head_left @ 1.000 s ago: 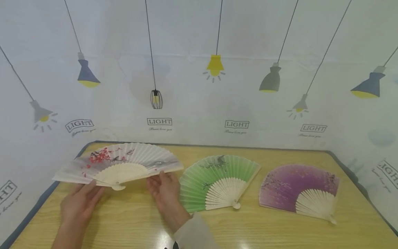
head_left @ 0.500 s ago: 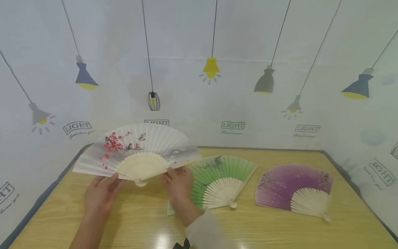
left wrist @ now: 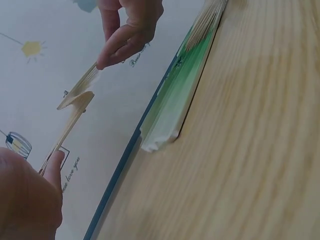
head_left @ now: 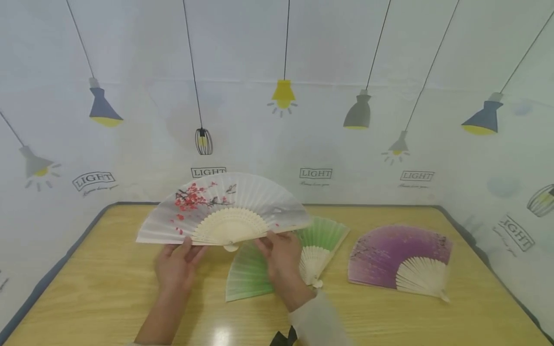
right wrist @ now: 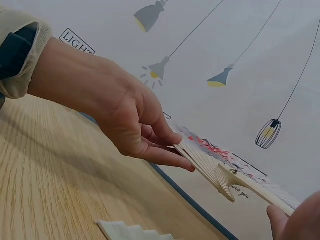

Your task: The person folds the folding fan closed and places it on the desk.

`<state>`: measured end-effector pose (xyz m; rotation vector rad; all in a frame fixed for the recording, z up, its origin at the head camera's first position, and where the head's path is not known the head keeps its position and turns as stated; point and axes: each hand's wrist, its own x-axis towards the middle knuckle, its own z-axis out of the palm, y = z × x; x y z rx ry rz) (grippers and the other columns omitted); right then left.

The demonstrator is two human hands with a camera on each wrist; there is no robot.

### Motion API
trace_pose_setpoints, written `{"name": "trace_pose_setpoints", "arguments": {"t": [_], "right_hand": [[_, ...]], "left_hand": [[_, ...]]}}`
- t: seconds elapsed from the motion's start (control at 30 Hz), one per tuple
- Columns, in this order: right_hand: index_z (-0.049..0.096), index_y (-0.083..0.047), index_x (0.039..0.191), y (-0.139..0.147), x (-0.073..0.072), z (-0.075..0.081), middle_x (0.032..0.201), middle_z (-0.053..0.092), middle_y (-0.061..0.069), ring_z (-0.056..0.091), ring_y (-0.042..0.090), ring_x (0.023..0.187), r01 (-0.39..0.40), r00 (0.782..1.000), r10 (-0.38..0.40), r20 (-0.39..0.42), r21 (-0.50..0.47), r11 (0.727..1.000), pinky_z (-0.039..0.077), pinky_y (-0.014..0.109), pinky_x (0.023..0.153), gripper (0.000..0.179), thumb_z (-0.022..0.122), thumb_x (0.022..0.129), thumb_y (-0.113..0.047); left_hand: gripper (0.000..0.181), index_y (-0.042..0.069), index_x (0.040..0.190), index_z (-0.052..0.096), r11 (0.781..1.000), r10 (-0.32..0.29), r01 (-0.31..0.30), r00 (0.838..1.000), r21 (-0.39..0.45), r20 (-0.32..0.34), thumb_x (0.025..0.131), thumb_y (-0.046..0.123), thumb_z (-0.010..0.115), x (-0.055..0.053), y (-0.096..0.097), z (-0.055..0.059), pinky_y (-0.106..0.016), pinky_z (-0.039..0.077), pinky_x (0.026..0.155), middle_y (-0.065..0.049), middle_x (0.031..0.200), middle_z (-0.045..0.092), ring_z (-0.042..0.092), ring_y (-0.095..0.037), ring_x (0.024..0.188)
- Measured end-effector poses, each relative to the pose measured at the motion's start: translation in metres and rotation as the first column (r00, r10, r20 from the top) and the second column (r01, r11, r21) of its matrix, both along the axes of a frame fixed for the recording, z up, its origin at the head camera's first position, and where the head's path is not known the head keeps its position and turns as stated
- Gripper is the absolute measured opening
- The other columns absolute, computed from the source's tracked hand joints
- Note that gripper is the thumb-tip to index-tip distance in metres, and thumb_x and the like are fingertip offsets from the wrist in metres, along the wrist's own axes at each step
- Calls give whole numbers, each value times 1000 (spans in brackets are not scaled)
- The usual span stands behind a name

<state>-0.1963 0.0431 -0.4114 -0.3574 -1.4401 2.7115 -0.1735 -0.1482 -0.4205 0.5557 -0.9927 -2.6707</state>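
Note:
A spread white folding fan [head_left: 255, 197] with red blossoms and birds hangs above the table in the head view. My left hand [head_left: 175, 269] pinches its left outer stick between thumb and fingers. On the other side, my right hand [head_left: 283, 254] pinches the right outer stick. The fan's pale ribs [right wrist: 202, 165] and pivot appear between both hands in the right wrist view. Beneath and behind my right hand lies a spread green folding fan [head_left: 248, 281], partly covered by that hand and the white fan. A spread purple folding fan [head_left: 374, 257] lies farther right, apart from both hands.
All this is over a light wooden table [head_left: 368, 319] with a dark blue edge strip. Pale sheeting [head_left: 246, 120] printed with lamps and lettering stands behind and at both sides. A dark strap [right wrist: 17, 52] is on the right wrist.
Both hands have raised the white fan and carried it to the right, so it now overlaps part of the green fan in the head view. The green and purple fans stay on the table.

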Motion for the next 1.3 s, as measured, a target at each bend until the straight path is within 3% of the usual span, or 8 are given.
{"name": "trace_pose_setpoints", "arguments": {"t": [0.17,0.37,0.67,0.8,1.2,1.3], "right_hand": [[49,10,110,16,4,1,115,52,21,60,31,100,83,996,-81,-36,68,994,56,34,85,16,52,96,3],[46,7,93,29,7,1,104,50,19,60,31,94,192,981,-188,-44,97,977,57,36,83,9,55,94,4],[43,5,100,31,8,-4,102,48,18,60,28,94,245,969,-242,-42,113,963,57,34,82,15,56,94,2],[41,5,102,30,9,-7,101,47,15,62,27,93,247,969,-243,-47,140,959,58,35,81,16,55,95,1],[44,4,112,35,10,-8,103,45,14,59,24,92,258,965,-260,-11,172,951,58,33,81,21,55,95,0],[44,3,119,33,13,-6,102,45,13,58,23,92,257,966,-256,-32,187,948,58,33,81,26,55,95,0]], "left_hand": [[13,2,107,59,999,41,-41,998,5,-44,96,3,52,-5,21,0,-38,57,81,-10,90,68,69,-23,77],[22,-2,120,51,999,8,-10,999,-44,-39,98,4,49,-6,39,0,-37,56,83,-9,91,69,70,-23,80],[32,-4,132,42,983,-93,86,995,-162,-34,102,6,41,-7,39,-2,-36,53,91,-7,100,67,67,-21,92],[37,-4,138,38,980,-125,121,992,-161,-16,103,6,39,-7,37,-3,-36,53,92,-11,105,64,66,-24,98],[37,-5,137,42,971,-143,136,990,-194,-19,101,4,42,-6,39,-4,-36,53,90,-22,116,61,66,-28,98],[36,-6,136,43,969,-140,131,990,-209,-27,101,4,42,-6,38,-3,-37,54,89,-23,112,63,67,-28,96]]}}
